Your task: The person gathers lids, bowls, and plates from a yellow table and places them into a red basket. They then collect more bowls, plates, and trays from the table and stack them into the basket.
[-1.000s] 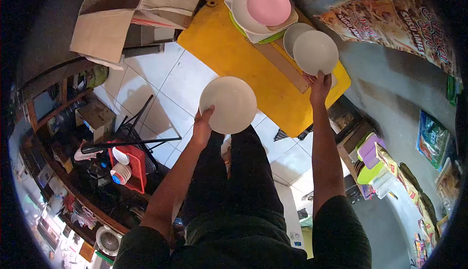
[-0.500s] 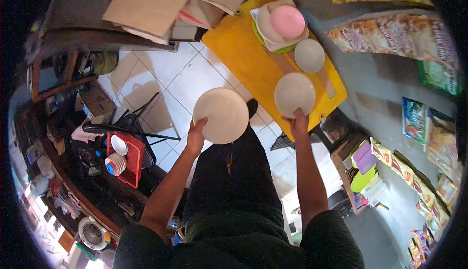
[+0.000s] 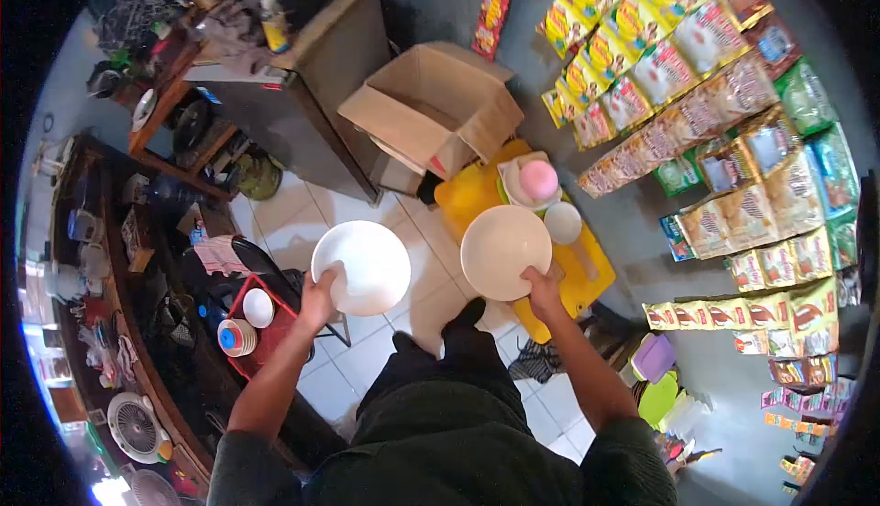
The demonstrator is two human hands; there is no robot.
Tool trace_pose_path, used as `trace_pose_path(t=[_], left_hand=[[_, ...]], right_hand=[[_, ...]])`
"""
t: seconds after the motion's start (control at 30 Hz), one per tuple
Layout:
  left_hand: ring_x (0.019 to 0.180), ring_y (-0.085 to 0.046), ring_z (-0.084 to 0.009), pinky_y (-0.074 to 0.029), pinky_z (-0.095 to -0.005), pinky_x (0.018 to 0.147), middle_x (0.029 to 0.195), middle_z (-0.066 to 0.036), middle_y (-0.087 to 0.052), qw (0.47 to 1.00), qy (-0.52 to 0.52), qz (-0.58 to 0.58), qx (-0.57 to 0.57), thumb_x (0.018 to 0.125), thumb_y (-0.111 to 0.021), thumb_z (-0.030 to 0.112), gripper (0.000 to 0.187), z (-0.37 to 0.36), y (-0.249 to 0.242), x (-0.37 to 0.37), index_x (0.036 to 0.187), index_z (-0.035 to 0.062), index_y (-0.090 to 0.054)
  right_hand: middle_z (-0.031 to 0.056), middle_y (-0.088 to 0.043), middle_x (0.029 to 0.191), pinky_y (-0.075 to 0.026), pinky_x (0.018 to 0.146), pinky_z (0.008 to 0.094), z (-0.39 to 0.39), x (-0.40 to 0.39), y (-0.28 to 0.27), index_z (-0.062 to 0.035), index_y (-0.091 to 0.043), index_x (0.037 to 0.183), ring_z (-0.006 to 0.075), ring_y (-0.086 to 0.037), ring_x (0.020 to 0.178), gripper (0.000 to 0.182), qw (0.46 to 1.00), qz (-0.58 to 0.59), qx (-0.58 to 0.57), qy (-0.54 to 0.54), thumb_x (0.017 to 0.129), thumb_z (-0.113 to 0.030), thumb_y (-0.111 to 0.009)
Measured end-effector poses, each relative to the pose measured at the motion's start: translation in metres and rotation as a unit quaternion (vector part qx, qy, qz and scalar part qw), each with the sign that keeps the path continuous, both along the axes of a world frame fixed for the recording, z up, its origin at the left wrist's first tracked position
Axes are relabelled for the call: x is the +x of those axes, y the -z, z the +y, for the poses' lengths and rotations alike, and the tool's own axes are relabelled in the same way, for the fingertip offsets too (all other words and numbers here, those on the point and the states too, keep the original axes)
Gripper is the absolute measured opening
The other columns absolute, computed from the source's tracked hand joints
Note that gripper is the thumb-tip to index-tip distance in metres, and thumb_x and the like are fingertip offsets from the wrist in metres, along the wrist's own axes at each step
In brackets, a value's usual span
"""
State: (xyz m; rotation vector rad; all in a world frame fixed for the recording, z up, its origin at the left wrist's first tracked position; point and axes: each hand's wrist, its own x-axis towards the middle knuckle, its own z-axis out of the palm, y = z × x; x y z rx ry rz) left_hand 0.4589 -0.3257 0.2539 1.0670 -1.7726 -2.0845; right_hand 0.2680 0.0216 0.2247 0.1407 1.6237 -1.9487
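My left hand (image 3: 318,301) grips the rim of a white bowl (image 3: 368,263), its thumb over the inner side. My right hand (image 3: 544,291) pinches the near right edge of a second white bowl (image 3: 504,247). Both bowls are held up in front of me, apart from each other, with their hollow insides facing me. Beyond the right bowl, a pink bowl (image 3: 538,179) tops a stack of dishes on the yellow table (image 3: 588,272). A smaller white bowl (image 3: 563,223) sits beside that stack, partly behind the bowl in my right hand.
On the left, a red tray (image 3: 284,334) holds a white bowl (image 3: 258,308) and a stack of bowls (image 3: 236,338). An open cardboard box (image 3: 431,103) stands ahead. Sachet strips (image 3: 678,153) hang on the right wall. A fan (image 3: 137,426) is at lower left.
The view has tilted up, showing more wall and the whole box. My right hand's bowl has come up and left, nearer to me; my left hand's bowl has shifted left.
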Motion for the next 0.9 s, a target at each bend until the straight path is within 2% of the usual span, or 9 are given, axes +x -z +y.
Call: trace_pose_path(t=[0.13, 0.23, 0.33, 0.4, 0.53, 0.6, 0.73, 0.8, 0.9], left_hand=[[0.081, -0.061, -0.0167, -0.05, -0.0289, 0.071, 0.096, -0.008, -0.063, 0.995, -0.089, 0.048, 0.003, 0.088, -0.056, 0.015, 0.027, -0.007, -0.048, 0.028, 0.109, -0.0017, -0.058], [0.081, -0.061, -0.0166, -0.05, -0.0288, 0.072, 0.095, -0.008, -0.062, 0.989, -0.124, 0.075, 0.016, 0.086, -0.058, 0.016, 0.031, -0.006, -0.051, 0.048, 0.112, -0.0016, -0.056], [0.083, -0.061, -0.0178, -0.05, -0.0299, 0.073, 0.097, -0.009, -0.062, 0.981, -0.171, 0.087, 0.036, 0.085, -0.057, 0.015, 0.033, 0.0, -0.048, 0.061, 0.113, -0.0023, -0.055], [0.085, -0.061, -0.0185, -0.05, -0.0304, 0.074, 0.098, -0.01, -0.061, 0.975, -0.195, 0.101, 0.046, 0.084, -0.057, 0.014, 0.033, 0.007, -0.052, 0.06, 0.113, -0.0026, -0.055], [0.086, -0.06, -0.0191, -0.049, -0.0308, 0.076, 0.098, -0.011, -0.061, 0.968, -0.227, 0.097, 0.049, 0.082, -0.055, 0.013, 0.036, 0.018, -0.057, 0.05, 0.114, -0.0028, -0.054], [0.085, -0.06, -0.0189, -0.049, -0.0305, 0.076, 0.098, -0.01, -0.061, 0.967, -0.234, 0.085, 0.051, 0.081, -0.055, 0.014, 0.036, 0.027, -0.058, 0.042, 0.114, -0.0028, -0.054], [0.081, -0.06, -0.0198, -0.049, -0.0304, 0.072, 0.093, -0.01, -0.061, 0.958, -0.271, 0.09, 0.031, 0.08, -0.055, 0.014, 0.035, 0.047, -0.058, 0.016, 0.11, -0.0033, -0.055], [0.082, -0.059, -0.018, -0.047, -0.0293, 0.074, 0.093, -0.008, -0.061, 0.954, -0.281, 0.096, 0.037, 0.08, -0.056, 0.015, 0.033, 0.058, -0.056, 0.005, 0.109, -0.0016, -0.056], [0.079, -0.058, -0.0172, -0.047, -0.0293, 0.071, 0.089, -0.008, -0.06, 0.937, -0.327, 0.114, 0.046, 0.078, -0.058, 0.015, 0.03, 0.077, -0.053, -0.009, 0.104, -0.001, -0.056]], right_hand=[[0.0118, -0.054, 0.117, -0.05, 0.082, 0.0322, -0.01, 0.031, -0.043, -0.0037, -0.04, 0.13, 0.023, -0.058, 0.101, 0.057, 0.999, 0.042, 0.011, 0.0, 0.074, -0.002, -0.051], [0.0107, -0.054, 0.116, -0.05, 0.084, 0.0341, -0.032, 0.056, -0.083, -0.0037, -0.04, 0.129, 0.0236, -0.056, 0.104, 0.057, 0.999, -0.001, -0.023, 0.027, 0.073, 0.001, -0.05], [0.0106, -0.054, 0.115, -0.049, 0.085, 0.0351, -0.04, 0.06, -0.08, -0.004, -0.04, 0.129, 0.024, -0.056, 0.103, 0.058, 0.998, -0.033, -0.04, 0.022, 0.073, 0.002, -0.051], [0.0111, -0.055, 0.113, -0.052, 0.078, 0.0357, -0.052, 0.06, -0.091, -0.0036, -0.041, 0.128, 0.0242, -0.058, 0.1, 0.056, 0.997, -0.025, -0.076, 0.021, 0.074, 0.0, -0.051], [0.0115, -0.054, 0.112, -0.055, 0.069, 0.0354, -0.06, 0.029, -0.063, -0.0031, -0.041, 0.128, 0.0247, -0.059, 0.096, 0.055, 0.995, -0.009, -0.089, -0.036, 0.074, -0.002, -0.051], [0.0121, -0.054, 0.112, -0.055, 0.06, 0.0358, -0.068, 0.016, -0.077, -0.0024, -0.042, 0.128, 0.025, -0.06, 0.091, 0.055, 0.995, -0.02, -0.088, -0.053, 0.074, -0.003, -0.051], [0.012, -0.053, 0.111, -0.052, 0.07, 0.0336, -0.067, -0.027, -0.055, -0.0023, -0.041, 0.129, 0.0239, -0.056, 0.096, 0.058, 0.992, 0.036, -0.085, -0.086, 0.072, -0.004, -0.051], [0.0129, -0.057, 0.104, -0.055, 0.052, 0.0391, -0.064, -0.043, -0.055, -0.0009, -0.041, 0.127, 0.0268, -0.063, 0.083, 0.055, 0.991, 0.048, -0.1, -0.07, 0.073, -0.005, -0.052], [0.0148, -0.058, 0.099, -0.053, 0.046, 0.0404, -0.057, -0.068, -0.065, -0.0002, -0.041, 0.125, 0.0292, -0.064, 0.073, 0.053, 0.984, -0.008, -0.102, -0.148, 0.073, -0.006, -0.051]])
